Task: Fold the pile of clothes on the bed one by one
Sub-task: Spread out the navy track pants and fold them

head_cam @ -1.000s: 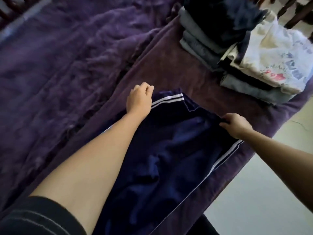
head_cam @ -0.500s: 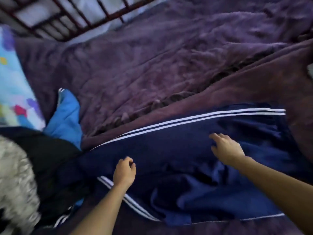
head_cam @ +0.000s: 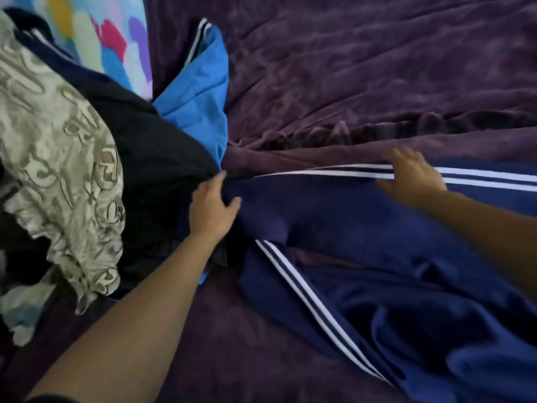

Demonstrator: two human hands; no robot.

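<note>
The navy track pants (head_cam: 363,222) lie stretched between the hands, probably to flatten one leg for folding. The right hand (head_cam: 412,177), blurred, rests spread-fingered on the white side stripe. The left hand (head_cam: 213,206) lies on the leg end, thumb splayed; whether it pinches cloth I cannot tell. Just beyond the left hand, a black garment (head_cam: 151,158) and a blue garment (head_cam: 200,100) crowd that end.

The bare left forearm (head_cam: 139,309) comes in from 7 o'clock and runs up toward 1 o'clock. The left hand (head_cam: 212,205) shows its back, with fingers fairly straight toward 12 o'clock and the thumb splayed toward 2 o'clock. The right forearm (head_cam: 488,225) enters from 4 o'clock. The right hand (head_cam: 412,178), blurred, lies palm down with its fingers spread toward 10 o'clock.
</note>
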